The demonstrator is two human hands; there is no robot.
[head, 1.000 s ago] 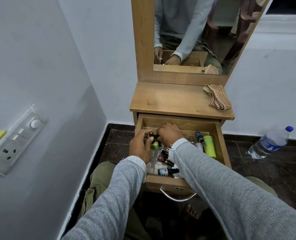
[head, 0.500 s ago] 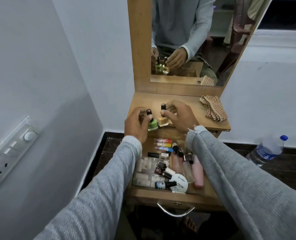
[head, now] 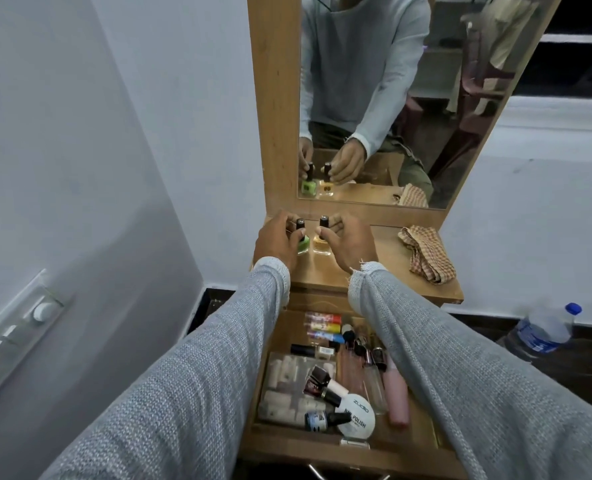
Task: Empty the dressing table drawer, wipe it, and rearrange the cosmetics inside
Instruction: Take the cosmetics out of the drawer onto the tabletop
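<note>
- Drawer [head: 417, 436] is pulled open below the tabletop [head: 384, 261], still full.
- Held inside: clear plastic box [head: 284, 386] of pale small pieces at left; dark-capped polish bottles [head: 320, 381] lying on it; white round compact [head: 355, 415] at front; pink tube [head: 399, 398] and slim clear bottles [head: 374, 379] at right; three bright-capped tubes [head: 324, 327] at back.
- Green polish bottle [head: 303, 244] is gripped at the neck by the curled fingers of the left hand [head: 275, 239], upright on the tabletop.
- Amber polish bottle [head: 322, 247], just beside it, is pinched below the cap by the right hand [head: 348, 242].
- Checked cloth [head: 426, 254] is crumpled at the tabletop's right end.
- Both bottles are reflected in the mirror [head: 460, 98].
</note>
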